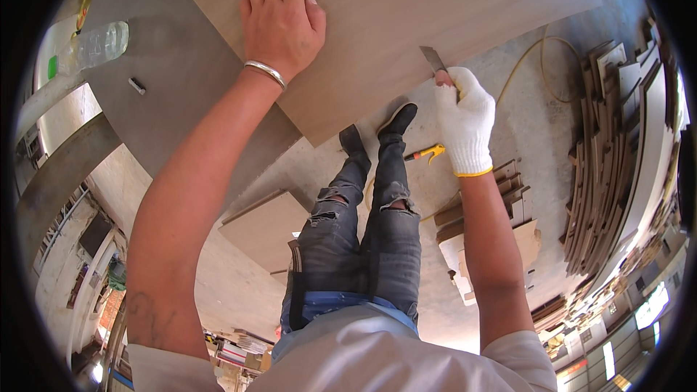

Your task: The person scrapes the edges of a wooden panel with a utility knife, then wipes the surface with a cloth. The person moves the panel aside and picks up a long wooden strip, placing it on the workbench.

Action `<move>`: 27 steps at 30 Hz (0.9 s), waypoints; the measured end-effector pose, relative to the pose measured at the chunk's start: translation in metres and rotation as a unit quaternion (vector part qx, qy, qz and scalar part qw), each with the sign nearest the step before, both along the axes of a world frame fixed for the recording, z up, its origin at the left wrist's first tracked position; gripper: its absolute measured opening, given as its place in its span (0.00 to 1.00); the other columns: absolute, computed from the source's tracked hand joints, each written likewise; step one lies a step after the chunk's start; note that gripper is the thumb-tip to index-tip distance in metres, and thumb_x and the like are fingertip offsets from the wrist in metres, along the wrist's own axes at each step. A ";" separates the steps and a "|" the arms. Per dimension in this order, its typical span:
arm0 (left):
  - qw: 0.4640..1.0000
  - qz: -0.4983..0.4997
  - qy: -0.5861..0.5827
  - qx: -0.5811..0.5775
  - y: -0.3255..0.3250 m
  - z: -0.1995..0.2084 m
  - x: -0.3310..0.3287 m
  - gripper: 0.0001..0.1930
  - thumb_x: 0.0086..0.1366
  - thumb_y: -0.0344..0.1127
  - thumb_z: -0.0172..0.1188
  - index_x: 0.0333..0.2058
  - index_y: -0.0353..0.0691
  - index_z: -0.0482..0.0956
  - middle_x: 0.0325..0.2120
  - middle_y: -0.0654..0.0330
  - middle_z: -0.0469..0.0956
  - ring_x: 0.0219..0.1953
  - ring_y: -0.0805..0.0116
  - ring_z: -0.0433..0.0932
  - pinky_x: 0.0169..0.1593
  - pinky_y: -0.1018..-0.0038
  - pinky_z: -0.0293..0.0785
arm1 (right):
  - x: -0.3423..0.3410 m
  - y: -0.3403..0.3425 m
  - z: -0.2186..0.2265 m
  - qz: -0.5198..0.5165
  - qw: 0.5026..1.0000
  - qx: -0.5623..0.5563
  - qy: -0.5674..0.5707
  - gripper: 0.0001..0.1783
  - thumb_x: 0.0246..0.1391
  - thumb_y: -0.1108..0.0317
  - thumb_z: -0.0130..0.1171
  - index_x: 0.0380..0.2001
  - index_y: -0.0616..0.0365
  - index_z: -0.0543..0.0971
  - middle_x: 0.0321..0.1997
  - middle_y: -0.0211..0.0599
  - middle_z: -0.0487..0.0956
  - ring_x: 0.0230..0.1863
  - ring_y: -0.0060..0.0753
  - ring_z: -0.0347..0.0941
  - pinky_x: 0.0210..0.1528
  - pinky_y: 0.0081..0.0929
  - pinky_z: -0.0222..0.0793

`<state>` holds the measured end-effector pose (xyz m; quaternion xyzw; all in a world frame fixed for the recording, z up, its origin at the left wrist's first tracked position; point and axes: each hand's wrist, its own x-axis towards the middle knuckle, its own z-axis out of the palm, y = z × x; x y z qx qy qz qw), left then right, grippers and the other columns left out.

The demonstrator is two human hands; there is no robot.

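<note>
My left hand (284, 18), bare and with a silver bangle at the wrist, rests on a large brown wood-grain board (377, 29). Its fingers lie over the surface, slightly bent and a little apart, and nothing shows in them. A white knitted glove with a yellow cuff covers my right hand (466, 120), though one fingertip is bare. That hand is closed on a flat metal blade (433, 59) with a slanted end, which points up over the board's near edge. Any handle is hidden inside the glove.
Left of the board is a darker grey panel (167, 51) bearing a clear bottle (102, 45) and a small black-and-white item (136, 86). A yellow air blow gun (428, 153) and hose (541, 58) lie on the floor. Board offcuts (606, 167) are stacked at right.
</note>
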<state>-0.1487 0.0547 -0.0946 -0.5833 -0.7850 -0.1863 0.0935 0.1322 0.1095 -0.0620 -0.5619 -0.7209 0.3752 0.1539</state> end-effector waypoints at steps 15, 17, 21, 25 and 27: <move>1.000 -0.003 0.004 0.008 0.000 -0.002 -0.002 0.19 0.64 0.34 0.58 0.54 0.44 0.76 0.58 0.57 0.75 0.60 0.49 0.71 0.63 0.53 0.66 | -0.003 -0.005 0.003 0.049 0.998 0.001 -0.029 0.07 0.60 0.64 0.66 0.35 0.55 0.83 0.26 0.47 0.81 0.29 0.54 0.80 0.32 0.40 0.74; 1.000 -0.007 0.015 0.007 0.001 -0.001 -0.001 0.19 0.64 0.34 0.58 0.54 0.44 0.76 0.58 0.57 0.75 0.60 0.49 0.71 0.63 0.53 0.66 | -0.001 -0.015 -0.002 0.074 0.996 0.038 -0.024 0.06 0.59 0.64 0.67 0.35 0.54 0.83 0.25 0.47 0.81 0.29 0.55 0.80 0.32 0.41 0.74; 1.000 0.000 0.013 0.000 -0.001 0.001 -0.002 0.18 0.65 0.34 0.58 0.54 0.44 0.76 0.57 0.58 0.75 0.60 0.49 0.71 0.63 0.53 0.66 | 0.004 -0.009 -0.003 0.058 0.997 0.055 -0.019 0.07 0.60 0.63 0.67 0.35 0.54 0.83 0.25 0.47 0.81 0.29 0.55 0.80 0.32 0.42 0.74; 1.000 -0.006 -0.009 -0.002 0.002 0.013 0.003 0.19 0.61 0.32 0.57 0.52 0.38 0.74 0.56 0.48 0.73 0.59 0.44 0.70 0.63 0.50 0.65 | 0.000 -0.006 -0.001 0.051 0.997 0.045 -0.030 0.08 0.63 0.61 0.65 0.34 0.53 0.83 0.23 0.47 0.80 0.28 0.55 0.79 0.31 0.42 0.73; 1.000 -0.009 -0.019 -0.007 0.001 0.018 0.005 0.20 0.59 0.31 0.57 0.51 0.35 0.73 0.55 0.44 0.72 0.58 0.41 0.70 0.63 0.49 0.65 | -0.001 -0.008 -0.001 0.061 0.997 0.046 -0.029 0.09 0.63 0.61 0.65 0.34 0.53 0.82 0.23 0.47 0.79 0.27 0.55 0.79 0.30 0.42 0.73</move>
